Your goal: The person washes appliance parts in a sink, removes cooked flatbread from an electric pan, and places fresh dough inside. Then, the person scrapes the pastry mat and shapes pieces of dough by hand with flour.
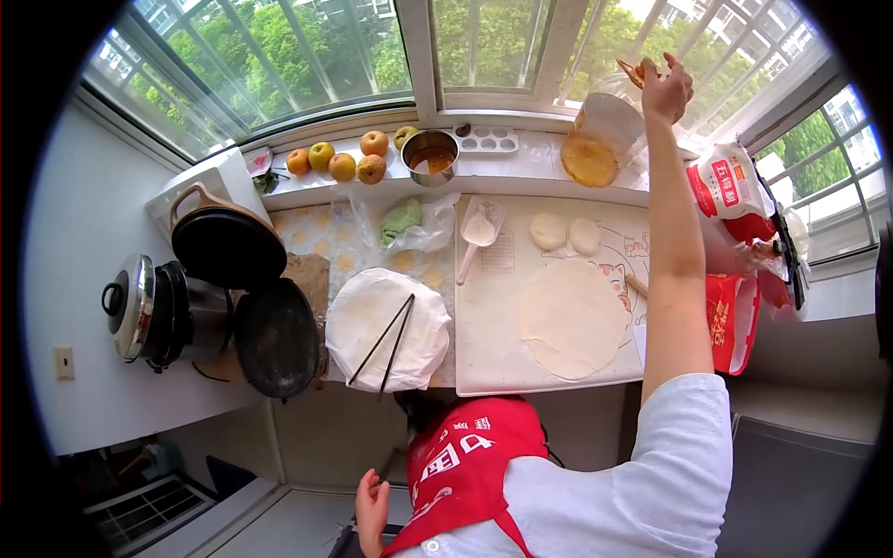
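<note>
My right hand is raised near the window, fingers closed on a small orange-brown thing whose kind I cannot make out. Just below and left of it, a translucent tub with something yellowish at its bottom stands on the sill. My left hand hangs low beside the red apron, fingers loosely extended with nothing in them. A flat rolled-out round of dough lies on the white mat. Behind it sit two dough balls, and a rolling pin shows partly behind my right forearm.
A pink-handled scoop rests on the mat. Left of it, black chopsticks lie on a white cloth. An electric griddle stands open at left. A steel pot and several fruits line the sill; a flour bag stands right.
</note>
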